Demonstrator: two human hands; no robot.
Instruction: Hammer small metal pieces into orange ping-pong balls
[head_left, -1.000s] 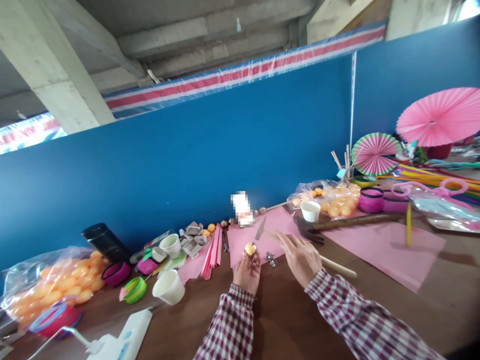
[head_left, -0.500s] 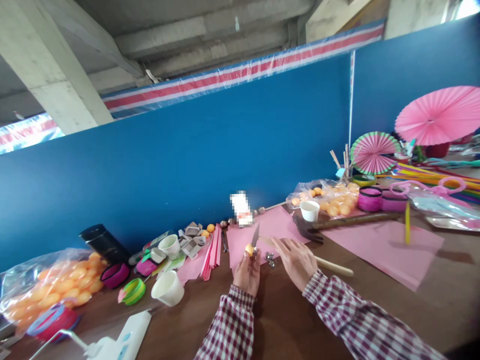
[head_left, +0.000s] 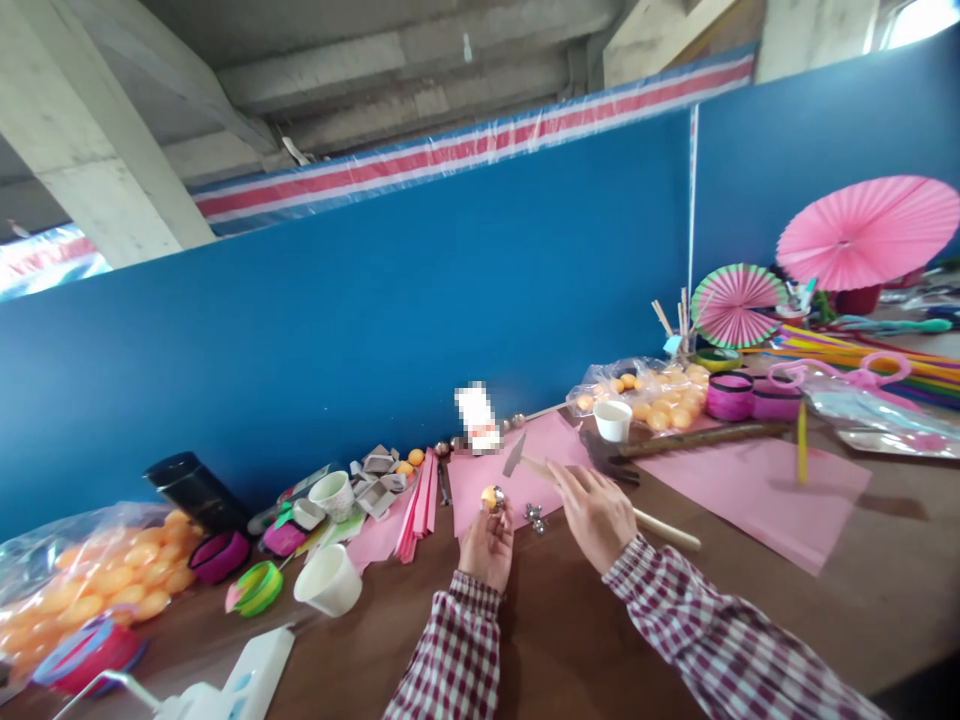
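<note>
The desk [head_left: 570, 650] is brown. The ball [head_left: 490, 497] is orange, the hammer [head_left: 666, 529] cream with a grey head [head_left: 514, 455]. Sleeves [head_left: 454, 650] carry maroon-and-white checks. The sheets [head_left: 551, 440] are plain pink. Along the desk's far edge, the bottle [head_left: 196, 497] is black, the bagged balls [head_left: 671, 412] orange; toward its right end, the fan [head_left: 729, 300] is pink edged in green, the bigger fan [head_left: 870, 230] pink all over. The wall [head_left: 412, 290] is blue, the band [head_left: 465, 155] above it striped in red, white and blue.

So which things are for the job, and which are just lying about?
Probably the job:
small hammer in the right hand
orange ball in the left hand
maybe the silver cluster between them

Probably just lying about:
big pink fan
black cylinder
power strip
</note>
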